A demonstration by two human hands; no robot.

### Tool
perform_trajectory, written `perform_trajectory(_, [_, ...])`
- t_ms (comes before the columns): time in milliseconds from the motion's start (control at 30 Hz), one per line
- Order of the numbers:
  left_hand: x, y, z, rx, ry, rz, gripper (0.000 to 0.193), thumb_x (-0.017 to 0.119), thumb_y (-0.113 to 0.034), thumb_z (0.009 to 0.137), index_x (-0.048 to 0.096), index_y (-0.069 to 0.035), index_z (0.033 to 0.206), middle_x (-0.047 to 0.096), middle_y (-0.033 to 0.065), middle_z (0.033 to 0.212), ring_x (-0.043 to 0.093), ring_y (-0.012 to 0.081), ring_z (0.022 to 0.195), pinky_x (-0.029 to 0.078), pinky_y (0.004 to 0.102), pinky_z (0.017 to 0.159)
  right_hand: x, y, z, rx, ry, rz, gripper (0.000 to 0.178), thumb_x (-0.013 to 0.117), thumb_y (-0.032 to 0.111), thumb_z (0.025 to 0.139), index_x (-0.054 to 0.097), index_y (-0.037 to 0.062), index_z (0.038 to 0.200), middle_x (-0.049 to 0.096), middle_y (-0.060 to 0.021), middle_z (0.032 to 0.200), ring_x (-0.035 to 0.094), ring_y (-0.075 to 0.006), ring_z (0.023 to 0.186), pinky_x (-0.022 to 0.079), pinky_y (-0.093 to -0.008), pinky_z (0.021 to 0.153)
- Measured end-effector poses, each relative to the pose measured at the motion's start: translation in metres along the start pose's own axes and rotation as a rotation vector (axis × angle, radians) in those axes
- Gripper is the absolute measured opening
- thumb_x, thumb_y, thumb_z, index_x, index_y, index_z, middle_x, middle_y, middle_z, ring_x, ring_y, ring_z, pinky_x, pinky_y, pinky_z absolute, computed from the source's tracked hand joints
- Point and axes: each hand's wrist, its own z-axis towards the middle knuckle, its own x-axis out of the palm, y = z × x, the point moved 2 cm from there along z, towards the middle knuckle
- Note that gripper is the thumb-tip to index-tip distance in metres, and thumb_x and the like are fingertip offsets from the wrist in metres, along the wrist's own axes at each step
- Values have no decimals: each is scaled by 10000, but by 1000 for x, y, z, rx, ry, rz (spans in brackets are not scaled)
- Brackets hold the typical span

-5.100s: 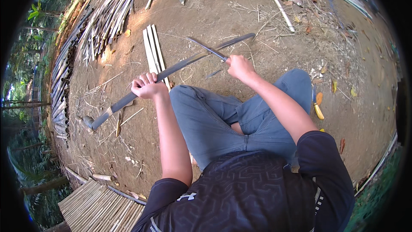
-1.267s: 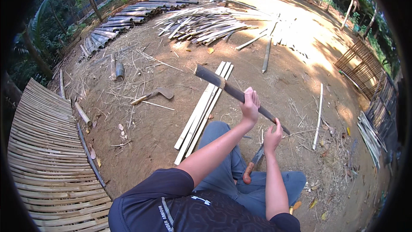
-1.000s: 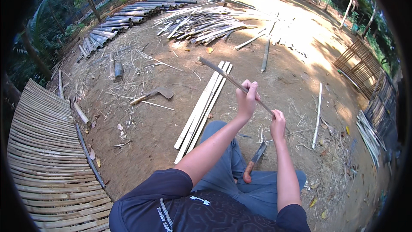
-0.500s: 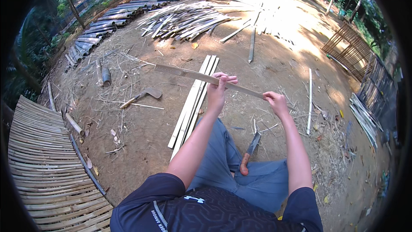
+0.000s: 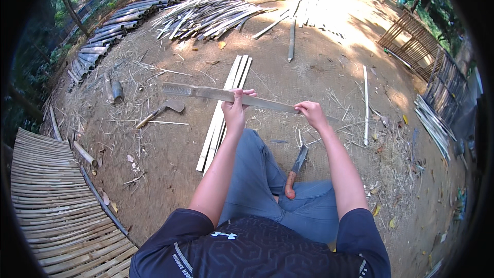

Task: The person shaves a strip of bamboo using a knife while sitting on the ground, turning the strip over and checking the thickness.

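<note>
I hold a long, flat bamboo slat (image 5: 267,103) crosswise in front of me, above the ground. My left hand (image 5: 236,111) grips it around its middle, thumb on the near side and fingers reaching behind. Toward its right end, the fingertips of my right hand (image 5: 311,114) pinch it. A machete (image 5: 297,172) with a dark blade and wooden handle rests against my trousers between my legs. Under the slat and beside my left forearm, several pale bamboo slats (image 5: 222,118) lie side by side on the ground.
A hooked blade tool (image 5: 159,113) lies on the dirt to the left, near two short bamboo pieces (image 5: 117,92). Farther off are a heap of split bamboo (image 5: 211,18) and a row of poles (image 5: 110,31). A bamboo slat platform (image 5: 56,195) fills the lower left.
Both hands have shifted a little left with the slat, which now lies flatter across the view. The view has tilted slightly, so the far person shows only from the legs down.
</note>
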Motion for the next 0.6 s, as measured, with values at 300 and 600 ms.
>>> perform_trajectory(300, [1,16,-10,-10,-22,-7,361,557,-347,997,537,9,1053,681,175,956,709,244,885,601,355,794,9,-23,-28,-83,-110,-367,119,664,174,893,645,57,893,668,-106,891,652,-304,871,520,-434,740])
perform_trajectory(600, [-9,30,8,-13,-140,-40,352,503,-357,1033,538,-22,932,640,111,836,694,220,798,565,352,756,-124,-182,-114,830,-455,-520,207,536,261,982,610,68,998,660,-224,998,630,-431,929,466,-531,755])
